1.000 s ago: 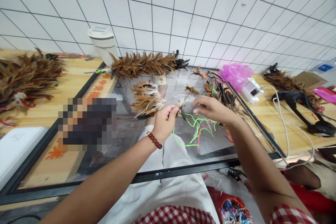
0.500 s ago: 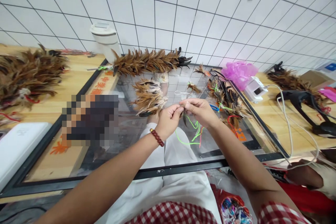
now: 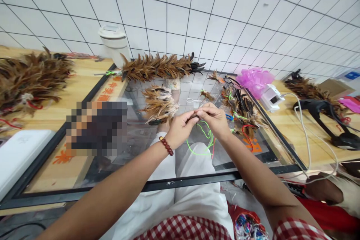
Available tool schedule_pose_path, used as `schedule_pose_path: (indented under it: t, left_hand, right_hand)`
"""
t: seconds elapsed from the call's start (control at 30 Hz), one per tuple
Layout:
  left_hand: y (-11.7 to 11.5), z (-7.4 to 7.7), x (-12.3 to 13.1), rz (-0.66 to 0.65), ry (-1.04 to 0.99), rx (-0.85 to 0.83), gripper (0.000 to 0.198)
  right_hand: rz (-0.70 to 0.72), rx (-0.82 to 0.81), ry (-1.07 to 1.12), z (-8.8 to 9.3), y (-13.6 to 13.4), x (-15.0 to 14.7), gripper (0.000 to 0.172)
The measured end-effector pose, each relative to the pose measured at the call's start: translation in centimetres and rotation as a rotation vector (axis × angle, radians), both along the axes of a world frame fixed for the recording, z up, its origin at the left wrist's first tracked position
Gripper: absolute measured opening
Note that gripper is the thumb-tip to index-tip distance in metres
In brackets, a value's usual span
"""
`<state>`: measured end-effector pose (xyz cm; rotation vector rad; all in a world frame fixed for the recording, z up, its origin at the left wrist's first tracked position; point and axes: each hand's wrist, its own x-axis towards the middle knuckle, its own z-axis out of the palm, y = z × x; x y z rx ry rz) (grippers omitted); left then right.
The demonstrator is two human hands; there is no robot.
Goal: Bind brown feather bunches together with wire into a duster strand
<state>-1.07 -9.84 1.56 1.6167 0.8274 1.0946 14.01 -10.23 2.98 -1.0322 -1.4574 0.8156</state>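
Note:
My left hand [image 3: 180,127], with a red bead bracelet at the wrist, and my right hand [image 3: 215,118] meet fingertip to fingertip over the glass table [image 3: 135,138]. Both pinch a small dark feather piece [image 3: 195,117] between them. Neon green and red cords [image 3: 204,142] lie on the glass just below my hands. A loose bunch of brown feathers [image 3: 159,105] lies left of my hands. A long brown feather duster [image 3: 157,66] stretches along the far edge of the glass.
A feather and cord pile [image 3: 242,108] lies right of my hands, near a pink bag [image 3: 254,78] and a white device [image 3: 271,97]. A white cup [image 3: 114,43] stands at the back. More feathers [image 3: 30,78] cover the left wooden bench. Another person's hand [image 3: 323,189] rests lower right.
My right hand has moved left from the feather pile to join my left hand, and both now pinch the feather piece together. The view has shifted slightly.

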Motion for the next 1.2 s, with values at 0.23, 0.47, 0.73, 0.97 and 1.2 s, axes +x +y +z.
schedule_pose_path:
  t: [0.23,0.47,0.73,0.97,1.2]
  left_hand:
    - [-0.1,0.3,0.3,-0.073,-0.339,-0.506,0.025]
    - [-0.2,0.9,-0.1,-0.173,-0.441,-0.753,0.024]
    - [-0.6,0.7,0.2,-0.277,-0.422,-0.763,0.031]
    - [-0.4,0.0,0.4,-0.170,-0.253,-0.543,0.030]
    - [0.0,-0.2,0.4,-0.159,-0.287,-0.457,0.027]
  right_hand:
    - [0.141,-0.192,0.224,-0.9,0.2,0.0,0.026]
    - [0.234,-0.255,0.233,-0.9,0.4,0.6,0.030]
    - [0.182,-0.212,0.117,-0.5,-0.1,0.5,0.026]
    - [0.107,-0.025,-0.080,-0.6,0.2,0.4,0.025]
    - [0.106,-0.120,0.020,-0.6,0.3,0.1,0.026]
